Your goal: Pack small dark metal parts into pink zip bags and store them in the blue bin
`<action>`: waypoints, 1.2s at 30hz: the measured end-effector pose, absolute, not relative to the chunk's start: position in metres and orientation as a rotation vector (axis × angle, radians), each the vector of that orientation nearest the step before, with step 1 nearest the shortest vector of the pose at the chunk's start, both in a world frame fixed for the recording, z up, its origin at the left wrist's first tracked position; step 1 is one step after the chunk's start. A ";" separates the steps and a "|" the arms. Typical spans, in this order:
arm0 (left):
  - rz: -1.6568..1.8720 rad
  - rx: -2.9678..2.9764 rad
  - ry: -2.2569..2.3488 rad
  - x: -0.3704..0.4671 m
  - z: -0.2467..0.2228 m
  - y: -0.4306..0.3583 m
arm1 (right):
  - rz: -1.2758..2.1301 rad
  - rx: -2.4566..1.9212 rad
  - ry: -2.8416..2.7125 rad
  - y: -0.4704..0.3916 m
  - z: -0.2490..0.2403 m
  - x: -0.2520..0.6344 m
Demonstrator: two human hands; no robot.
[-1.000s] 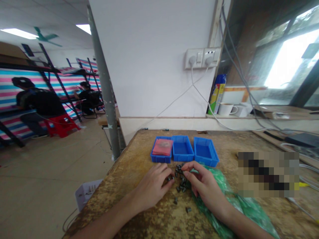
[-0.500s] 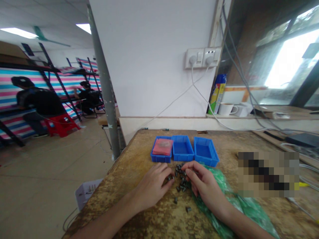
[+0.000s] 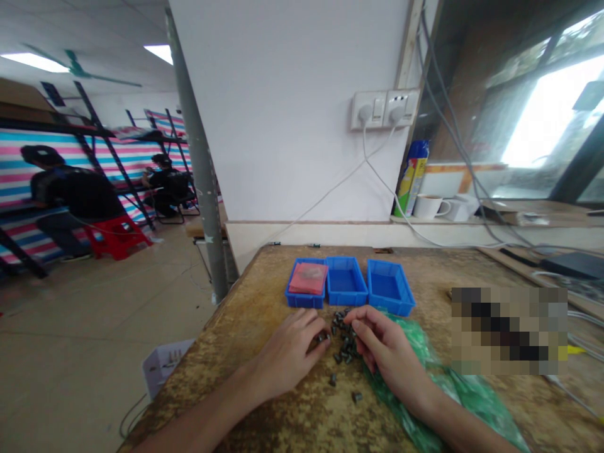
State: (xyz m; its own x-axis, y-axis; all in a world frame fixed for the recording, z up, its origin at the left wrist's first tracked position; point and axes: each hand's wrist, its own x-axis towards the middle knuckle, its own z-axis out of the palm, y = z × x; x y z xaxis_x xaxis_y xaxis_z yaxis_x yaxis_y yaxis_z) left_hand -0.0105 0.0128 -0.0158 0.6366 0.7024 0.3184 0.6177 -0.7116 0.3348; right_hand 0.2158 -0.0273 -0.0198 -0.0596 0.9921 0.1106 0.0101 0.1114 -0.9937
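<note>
A loose pile of small dark metal parts [image 3: 348, 346] lies on the worn wooden table, several of them cylinder-shaped. On its left side, my left hand [image 3: 297, 343] rests with curled fingers and thumb around a few of these parts. My right hand [image 3: 384, 343] is at the pile's right edge, thumb and forefinger close together at the parts; what sits between the fingertips is too small to make out. Under and beside that hand spreads a crumpled green plastic bag [image 3: 425, 336]. Two stray parts lie nearer to me, one of them a short dark cylinder [image 3: 357, 397].
Behind the pile stand three blue trays: a left tray [image 3: 304, 302] with red packets [image 3: 308, 278], a middle tray [image 3: 346, 299] and a right tray [image 3: 391, 305]. A blurred-out patch [image 3: 508, 330] covers something at right. A mug [image 3: 428, 206] and spray can [image 3: 412, 179] stand on the ledge.
My two hands and the metal parts stay almost exactly where they were. In the background, the ceiling fan's blades have turned.
</note>
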 end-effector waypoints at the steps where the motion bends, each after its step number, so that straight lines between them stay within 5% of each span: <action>1: 0.642 2.665 1.084 -0.011 -0.016 0.013 | 1.165 -1.102 -1.314 -0.027 -0.020 0.216; 36: 0.618 2.670 1.081 -0.011 -0.016 0.014 | 1.113 -1.071 -1.267 -0.028 -0.021 0.214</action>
